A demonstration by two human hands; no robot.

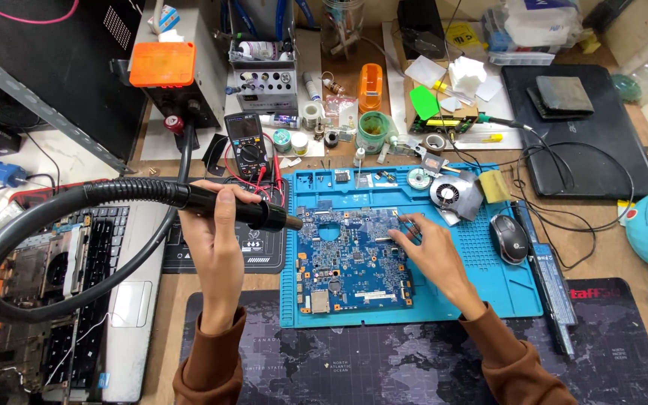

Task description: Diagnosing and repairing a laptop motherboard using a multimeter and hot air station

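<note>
A blue circuit board (350,259) lies on a blue work mat (489,262). My left hand (215,236) grips a black hot-air handpiece (241,208) whose nozzle points right at the board's upper left edge; a thick black hose (46,210) loops away from it to the left. My right hand (429,251) rests on the board's right edge and pinches thin tweezers (406,223) with the tips over the board's upper right area.
A multimeter (249,146) with red and black leads stands behind my left hand. A disassembled laptop (61,292) lies at the left. A mouse (509,238), a small fan (451,191), a closed black laptop (586,135) and cables sit at the right.
</note>
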